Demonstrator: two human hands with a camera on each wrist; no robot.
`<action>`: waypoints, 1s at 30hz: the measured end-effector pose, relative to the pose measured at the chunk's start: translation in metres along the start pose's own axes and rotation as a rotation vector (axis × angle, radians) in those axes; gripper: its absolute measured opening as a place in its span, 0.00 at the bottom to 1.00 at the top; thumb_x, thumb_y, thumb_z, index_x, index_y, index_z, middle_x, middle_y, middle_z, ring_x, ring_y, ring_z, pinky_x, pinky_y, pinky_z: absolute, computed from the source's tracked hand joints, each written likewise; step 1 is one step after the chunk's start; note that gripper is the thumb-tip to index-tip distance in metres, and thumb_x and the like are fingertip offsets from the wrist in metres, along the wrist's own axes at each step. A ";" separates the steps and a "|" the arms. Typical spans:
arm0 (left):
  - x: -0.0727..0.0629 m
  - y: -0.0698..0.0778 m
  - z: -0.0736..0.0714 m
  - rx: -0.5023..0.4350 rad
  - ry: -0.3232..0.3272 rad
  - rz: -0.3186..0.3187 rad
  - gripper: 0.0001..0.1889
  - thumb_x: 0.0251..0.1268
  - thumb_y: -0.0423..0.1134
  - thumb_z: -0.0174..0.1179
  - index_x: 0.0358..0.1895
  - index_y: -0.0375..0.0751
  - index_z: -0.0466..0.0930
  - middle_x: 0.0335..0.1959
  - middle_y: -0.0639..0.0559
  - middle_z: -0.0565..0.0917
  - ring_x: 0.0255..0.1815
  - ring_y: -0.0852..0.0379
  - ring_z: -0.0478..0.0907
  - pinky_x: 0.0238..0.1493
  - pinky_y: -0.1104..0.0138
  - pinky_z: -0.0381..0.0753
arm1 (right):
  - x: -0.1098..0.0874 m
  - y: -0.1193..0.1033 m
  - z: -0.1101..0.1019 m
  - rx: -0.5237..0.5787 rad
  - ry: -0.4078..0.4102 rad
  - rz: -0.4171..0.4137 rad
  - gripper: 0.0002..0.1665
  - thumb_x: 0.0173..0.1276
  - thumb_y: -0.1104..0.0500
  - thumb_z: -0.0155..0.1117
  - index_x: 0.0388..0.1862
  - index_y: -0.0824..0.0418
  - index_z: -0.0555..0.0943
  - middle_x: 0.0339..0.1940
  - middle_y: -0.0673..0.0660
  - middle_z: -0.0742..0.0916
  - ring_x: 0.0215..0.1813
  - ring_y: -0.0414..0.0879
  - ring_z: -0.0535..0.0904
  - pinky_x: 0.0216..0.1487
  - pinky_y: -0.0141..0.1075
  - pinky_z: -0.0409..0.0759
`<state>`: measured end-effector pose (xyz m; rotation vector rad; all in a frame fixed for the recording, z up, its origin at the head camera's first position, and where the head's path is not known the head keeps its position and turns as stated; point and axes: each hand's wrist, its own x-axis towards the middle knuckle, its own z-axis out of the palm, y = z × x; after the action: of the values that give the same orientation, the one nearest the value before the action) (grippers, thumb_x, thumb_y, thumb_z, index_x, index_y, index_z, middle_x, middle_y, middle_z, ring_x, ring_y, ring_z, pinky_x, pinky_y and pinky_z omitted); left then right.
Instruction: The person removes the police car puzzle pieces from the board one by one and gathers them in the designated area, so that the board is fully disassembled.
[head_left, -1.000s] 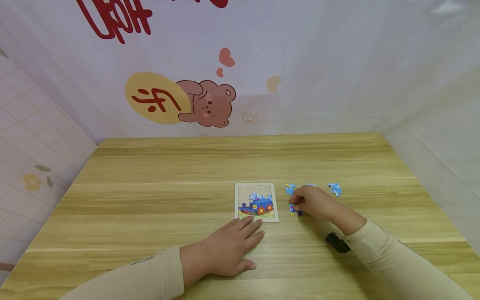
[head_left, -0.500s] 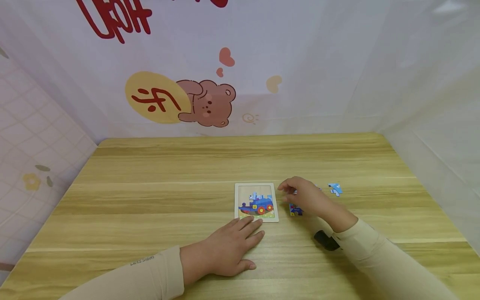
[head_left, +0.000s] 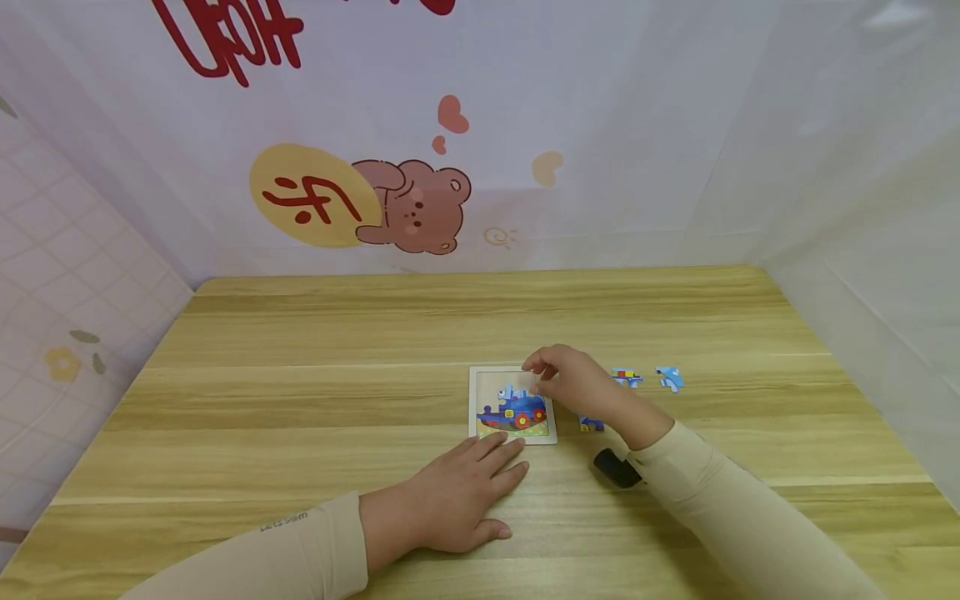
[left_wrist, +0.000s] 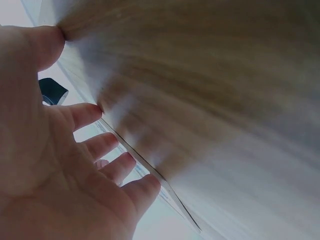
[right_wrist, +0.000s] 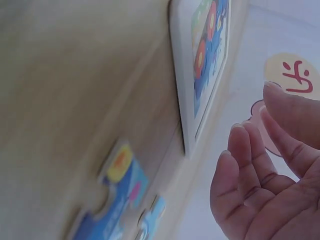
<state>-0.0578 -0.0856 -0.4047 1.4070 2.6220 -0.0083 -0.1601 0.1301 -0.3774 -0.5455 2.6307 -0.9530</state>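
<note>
A wooden tray puzzle [head_left: 473, 400] lies on the table, partly filled with a blue train picture. My left hand [head_left: 457, 500] lies flat with spread fingers; its fingertips rest at the tray's near edge, seen edge-on in the left wrist view. My right hand [head_left: 577, 387] hovers over the tray's upper right corner, thumb and index finger bent toward each other. In the right wrist view, no puzzle piece shows at these fingertips, and I cannot tell whether one is hidden between them. A blue puzzle piece with a yellow corner [head_left: 591, 423] lies below the right hand.
Two more puzzle pieces lie right of the hand: one with red and yellow [head_left: 627, 377] and a light blue one [head_left: 670, 378]. A black device [head_left: 617, 468] is under the right wrist. Behind the wooden table [head_left: 337, 333] hangs a curtain [head_left: 600, 108] with a printed bear.
My right hand has moved left from the loose pieces to over the tray's upper right corner, uncovering the red and yellow piece. My left hand has stayed put.
</note>
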 end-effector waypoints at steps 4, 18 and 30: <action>0.000 0.000 0.000 0.000 0.000 0.002 0.35 0.70 0.63 0.46 0.73 0.47 0.61 0.76 0.46 0.57 0.75 0.46 0.54 0.68 0.53 0.65 | 0.006 -0.003 0.005 -0.011 -0.023 0.008 0.13 0.65 0.65 0.65 0.49 0.62 0.81 0.43 0.56 0.82 0.44 0.48 0.77 0.45 0.40 0.79; -0.001 -0.001 0.000 0.019 0.018 0.011 0.35 0.70 0.63 0.46 0.73 0.47 0.61 0.75 0.46 0.58 0.75 0.46 0.55 0.68 0.54 0.65 | 0.019 -0.013 0.015 -0.026 -0.081 0.053 0.13 0.65 0.64 0.65 0.48 0.64 0.82 0.41 0.55 0.84 0.45 0.49 0.79 0.52 0.44 0.78; -0.001 -0.001 0.002 0.051 0.049 0.021 0.35 0.69 0.63 0.47 0.72 0.46 0.63 0.74 0.46 0.60 0.74 0.46 0.57 0.67 0.55 0.66 | 0.022 -0.015 0.022 -0.090 -0.108 0.066 0.09 0.65 0.65 0.65 0.44 0.65 0.83 0.35 0.53 0.84 0.39 0.45 0.78 0.48 0.41 0.78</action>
<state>-0.0578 -0.0867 -0.4068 1.4687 2.6649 -0.0386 -0.1674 0.0972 -0.3872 -0.5123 2.5874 -0.7665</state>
